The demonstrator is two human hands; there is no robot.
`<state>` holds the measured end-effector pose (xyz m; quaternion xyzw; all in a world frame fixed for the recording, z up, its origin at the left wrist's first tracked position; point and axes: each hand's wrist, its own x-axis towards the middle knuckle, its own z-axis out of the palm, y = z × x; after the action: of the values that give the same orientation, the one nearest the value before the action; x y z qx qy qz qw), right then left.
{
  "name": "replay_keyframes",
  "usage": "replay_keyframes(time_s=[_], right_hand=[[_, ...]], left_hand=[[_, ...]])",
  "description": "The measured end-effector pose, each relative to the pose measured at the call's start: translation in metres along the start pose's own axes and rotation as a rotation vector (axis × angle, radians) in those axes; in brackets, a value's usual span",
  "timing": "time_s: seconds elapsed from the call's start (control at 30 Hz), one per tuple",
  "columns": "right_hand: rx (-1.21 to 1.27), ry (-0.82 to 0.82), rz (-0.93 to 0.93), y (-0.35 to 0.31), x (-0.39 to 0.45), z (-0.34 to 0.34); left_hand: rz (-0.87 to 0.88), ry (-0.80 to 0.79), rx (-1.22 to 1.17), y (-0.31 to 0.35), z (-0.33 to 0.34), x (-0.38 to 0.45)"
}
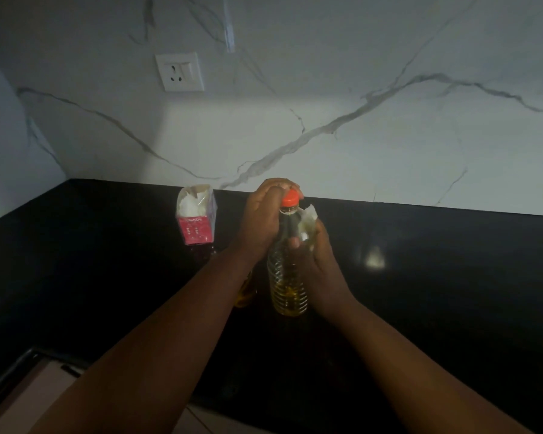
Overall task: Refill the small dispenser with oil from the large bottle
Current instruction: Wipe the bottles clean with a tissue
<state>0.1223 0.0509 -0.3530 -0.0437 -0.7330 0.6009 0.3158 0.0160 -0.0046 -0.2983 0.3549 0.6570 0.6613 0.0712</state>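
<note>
The large oil bottle is standing upright on the black worktop, long axis vertical, oil sitting low in its ribbed body. Its orange cap is on, right at the top. The left hand is curling over that cap from the left, fingers clamped on it, so the twist looks like it is coming from this hand. The right hand is gripping the bottle's shoulder from the right, fingers wrapped round it with a scrap of white paper pressed under them. Just left of the bottle, mostly hidden under the left forearm, a smaller yellow-tinted container is peeking out; probably the dispenser. Further back-left a pink carton is standing open.
</note>
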Motion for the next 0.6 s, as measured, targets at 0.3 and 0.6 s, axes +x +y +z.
replay_keyframes(time_s=[0.3,0.6], right_hand=[[0.096,-0.115,0.137,-0.030,0.032,-0.023],[0.033,-0.171,0.088,-0.024,0.029,-0.020]], left_hand=[[0.027,-0.029,-0.127,-0.003,0.000,0.003],[0.066,-0.071,-0.116,-0.002,0.000,0.001]])
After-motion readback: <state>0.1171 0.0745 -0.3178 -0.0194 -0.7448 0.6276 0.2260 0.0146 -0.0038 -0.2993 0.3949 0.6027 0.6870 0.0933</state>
